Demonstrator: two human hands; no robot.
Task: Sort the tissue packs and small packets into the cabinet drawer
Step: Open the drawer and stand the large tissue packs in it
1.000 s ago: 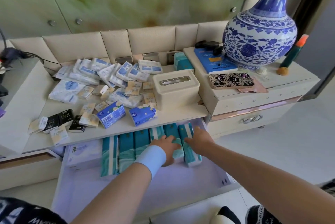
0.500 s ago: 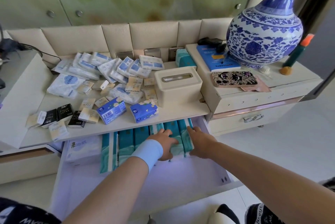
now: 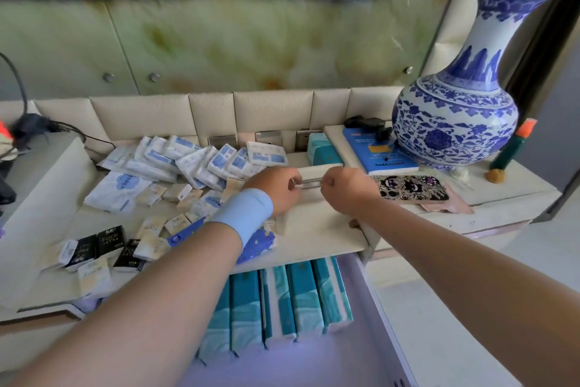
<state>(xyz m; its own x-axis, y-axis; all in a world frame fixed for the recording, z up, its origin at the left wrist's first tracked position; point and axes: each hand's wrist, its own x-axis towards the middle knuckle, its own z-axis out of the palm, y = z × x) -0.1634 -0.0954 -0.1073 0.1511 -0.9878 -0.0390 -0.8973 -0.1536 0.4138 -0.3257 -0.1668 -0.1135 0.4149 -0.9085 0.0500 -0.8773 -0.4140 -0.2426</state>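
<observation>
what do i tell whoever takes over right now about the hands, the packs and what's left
Left hand: fingers curled on the top of the cream tissue box, by its slot.
Right hand: same, at the slot's other end.
Done: a row of teal tissue packs stands on edge in the open drawer.
Left: white-blue packs, small packets and a teal pack lie on the cabinet top.

Green marbled wall panels [image 3: 251,48] rise beyond the left hand [image 3: 276,190], over a cream padded backboard [image 3: 141,117]; pale floor [image 3: 433,342] lies beside the right hand [image 3: 342,189].
</observation>
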